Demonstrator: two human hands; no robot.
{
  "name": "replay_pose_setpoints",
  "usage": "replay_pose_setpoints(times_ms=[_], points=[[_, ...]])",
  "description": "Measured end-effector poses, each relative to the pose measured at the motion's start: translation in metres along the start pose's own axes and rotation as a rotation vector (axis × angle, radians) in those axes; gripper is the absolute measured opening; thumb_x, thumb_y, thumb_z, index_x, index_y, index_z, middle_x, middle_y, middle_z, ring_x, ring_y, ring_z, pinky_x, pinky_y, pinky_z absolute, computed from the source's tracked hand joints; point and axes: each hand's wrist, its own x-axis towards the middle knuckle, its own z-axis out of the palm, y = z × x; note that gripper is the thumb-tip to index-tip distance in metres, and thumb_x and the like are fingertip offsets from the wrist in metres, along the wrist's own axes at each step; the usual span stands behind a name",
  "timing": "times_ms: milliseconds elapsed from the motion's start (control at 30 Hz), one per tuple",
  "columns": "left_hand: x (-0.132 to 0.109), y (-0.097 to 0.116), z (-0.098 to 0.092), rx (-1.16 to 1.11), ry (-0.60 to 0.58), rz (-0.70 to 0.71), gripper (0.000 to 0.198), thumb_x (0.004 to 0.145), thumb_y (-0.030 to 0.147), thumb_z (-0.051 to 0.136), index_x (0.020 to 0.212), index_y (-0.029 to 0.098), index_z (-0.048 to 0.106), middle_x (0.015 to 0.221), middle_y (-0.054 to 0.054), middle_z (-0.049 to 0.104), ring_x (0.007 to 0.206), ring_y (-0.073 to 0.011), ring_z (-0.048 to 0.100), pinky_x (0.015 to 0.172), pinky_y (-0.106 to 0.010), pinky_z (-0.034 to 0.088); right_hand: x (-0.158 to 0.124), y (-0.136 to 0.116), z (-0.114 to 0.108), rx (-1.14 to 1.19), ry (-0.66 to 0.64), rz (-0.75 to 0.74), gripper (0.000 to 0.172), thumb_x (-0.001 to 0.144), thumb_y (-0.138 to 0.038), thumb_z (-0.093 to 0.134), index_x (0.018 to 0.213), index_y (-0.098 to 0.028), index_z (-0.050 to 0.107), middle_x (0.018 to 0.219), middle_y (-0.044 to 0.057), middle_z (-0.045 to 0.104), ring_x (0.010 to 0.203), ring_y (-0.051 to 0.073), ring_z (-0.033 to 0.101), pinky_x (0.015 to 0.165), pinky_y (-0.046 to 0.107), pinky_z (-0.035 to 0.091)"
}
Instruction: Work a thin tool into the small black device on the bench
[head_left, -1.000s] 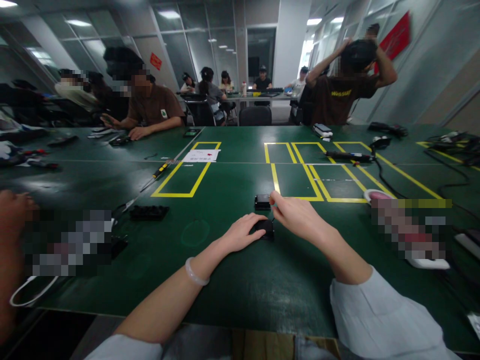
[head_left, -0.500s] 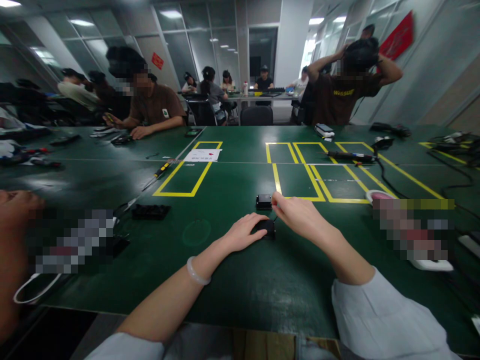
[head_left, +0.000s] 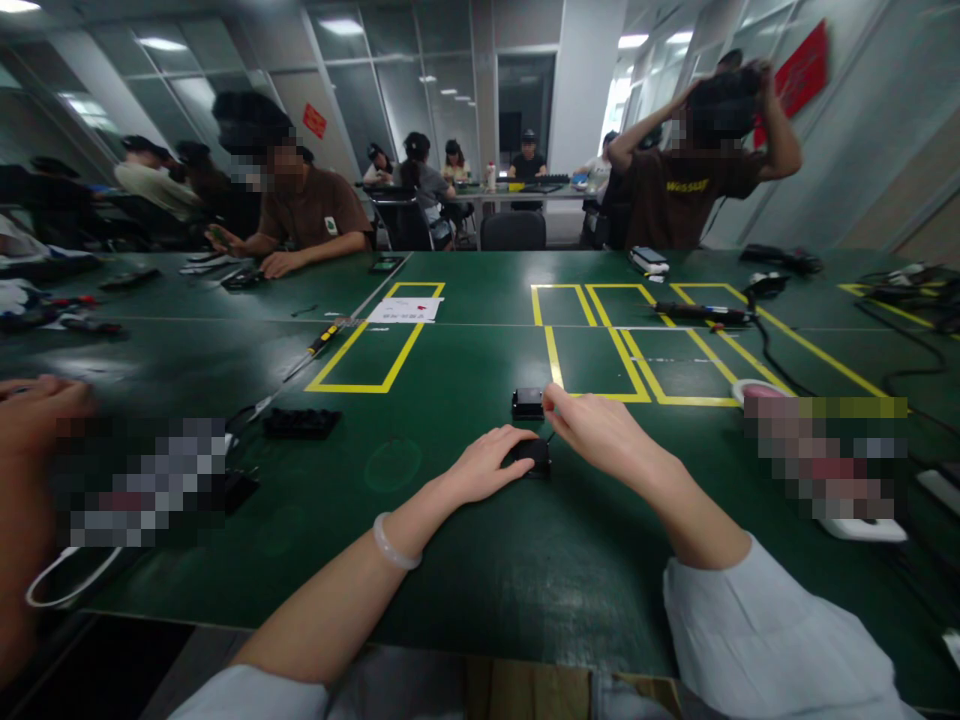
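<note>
My left hand (head_left: 495,465) rests low over a small black block-shaped part (head_left: 538,456) on the green table, its thumb and fingers closed around the sides. The fingers cover much of that part, so its kind cannot be told. Just beyond it, my right hand (head_left: 592,420) is closed in a pinch. A thin dark piece (head_left: 551,437) runs from beneath those fingers toward the held part; whether it is a wire or a tool is unclear. Another small black block (head_left: 528,403) sits on the table close to the right fingertips.
Yellow tape outlines (head_left: 386,388) mark the green table (head_left: 450,570). To the left lie a black tray-like piece (head_left: 301,423) and a yellow-black screwdriver (head_left: 324,340). A corded black tool (head_left: 701,313) is at right. Another person's hand (head_left: 45,410) is at the left edge.
Both my hands and the black parts stay in practically the same place. At the left edge, another person's hand has shifted slightly. The person across at right moves their hands at their head.
</note>
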Motion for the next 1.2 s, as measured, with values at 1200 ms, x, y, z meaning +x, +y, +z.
replay_pose_setpoints(times_ms=[1200], points=[[0.0004, -0.0013, 0.0015, 0.002, -0.004, 0.005, 0.037, 0.094, 0.040, 0.047, 0.127, 0.024, 0.051, 0.118, -0.007, 0.058, 0.108, -0.0239, 0.054, 0.095, -0.039, 0.044, -0.0016, 0.0025, -0.0008, 0.024, -0.011, -0.004, 0.017, 0.097, -0.026, 0.033, 0.108, -0.020, 0.045, 0.085, 0.005, 0.070, 0.073, 0.020, 0.065, 0.054, 0.027, 0.024]])
